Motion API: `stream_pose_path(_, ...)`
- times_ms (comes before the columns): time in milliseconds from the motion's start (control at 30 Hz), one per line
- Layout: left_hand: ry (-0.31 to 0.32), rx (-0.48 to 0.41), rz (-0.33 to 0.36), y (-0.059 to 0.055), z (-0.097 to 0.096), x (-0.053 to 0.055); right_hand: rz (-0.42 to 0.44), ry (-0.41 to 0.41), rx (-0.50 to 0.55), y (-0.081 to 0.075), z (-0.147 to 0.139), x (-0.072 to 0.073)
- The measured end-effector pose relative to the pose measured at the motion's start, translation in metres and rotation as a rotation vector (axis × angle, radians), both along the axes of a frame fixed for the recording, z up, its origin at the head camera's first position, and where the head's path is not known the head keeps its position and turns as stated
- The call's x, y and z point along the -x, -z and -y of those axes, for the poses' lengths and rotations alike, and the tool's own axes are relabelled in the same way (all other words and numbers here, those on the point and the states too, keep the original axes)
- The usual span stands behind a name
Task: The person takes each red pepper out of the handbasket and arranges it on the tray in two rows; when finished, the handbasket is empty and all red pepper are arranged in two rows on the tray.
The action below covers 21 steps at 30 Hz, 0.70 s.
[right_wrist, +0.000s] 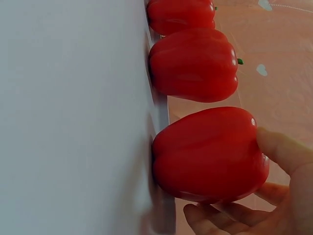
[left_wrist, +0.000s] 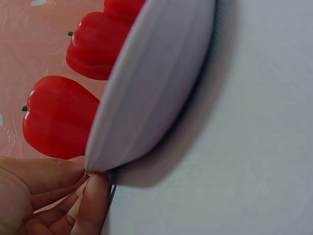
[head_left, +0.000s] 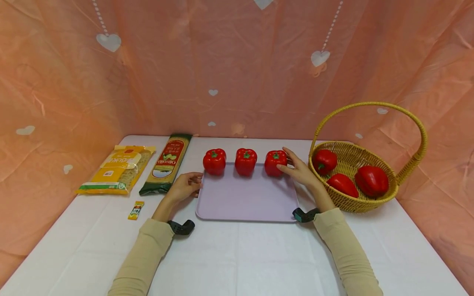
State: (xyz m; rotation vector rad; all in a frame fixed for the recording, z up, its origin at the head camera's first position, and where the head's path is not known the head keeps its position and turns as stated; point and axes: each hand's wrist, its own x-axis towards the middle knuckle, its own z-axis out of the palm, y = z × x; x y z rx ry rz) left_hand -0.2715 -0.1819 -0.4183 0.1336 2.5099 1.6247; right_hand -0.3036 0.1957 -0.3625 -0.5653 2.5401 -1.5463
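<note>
A pale lilac tray [head_left: 246,201] lies on the table with three red bell peppers in a row along its far edge: a left one [head_left: 214,162], a middle one [head_left: 246,163] and a right one [head_left: 274,165]. My left hand [head_left: 184,187] is at the tray's left side; in the left wrist view its thumb and finger pinch the rim [left_wrist: 117,88]. My right hand [head_left: 301,170] holds the right bell pepper [right_wrist: 208,156], thumb on one side and fingers beneath in the right wrist view. That pepper stands upright on the tray.
To the right, a yellow woven basket [head_left: 375,153] with a tall handle contains three more red peppers. On the left lie a yellow food packet [head_left: 115,168], a green and red packet [head_left: 168,162] and a small sachet [head_left: 135,210]. A pink curtain [head_left: 237,61] hangs behind.
</note>
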Motion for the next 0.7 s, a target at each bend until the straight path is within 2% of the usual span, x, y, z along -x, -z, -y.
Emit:
stream_pose_path(167,0.001,0.015,-0.002,0.000,0.000,0.000,-0.033,-0.001,0.008,0.018,-0.005,0.015)
stream_pose_path(333,0.008,0.011,-0.010,-0.001,0.000,0.000,-0.047,-0.008,0.015,0.023,-0.006,0.017)
stream_pose_path(433,0.010,0.007,-0.009,-0.001,0.000,0.000,-0.030,-0.006,0.013,0.019,-0.004,0.015)
stream_pose_path(700,0.007,0.014,0.005,0.000,0.001,0.000,-0.011,0.010,0.017,-0.009,0.007,-0.008)
